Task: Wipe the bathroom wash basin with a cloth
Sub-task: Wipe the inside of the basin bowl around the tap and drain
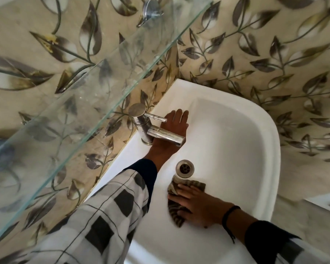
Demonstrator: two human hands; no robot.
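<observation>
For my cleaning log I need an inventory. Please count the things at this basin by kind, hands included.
Hands: 2 (left hand, right hand)
Striped cloth: 1
Tap: 1
Drain: 1
Wash basin: 1
Glass shelf: 1
Total: 7

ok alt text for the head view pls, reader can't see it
Seen from above, a person's right hand presses a striped cloth against the white wash basin beside the drain. The left hand lies flat on the rim beneath the metal tap.
</observation>
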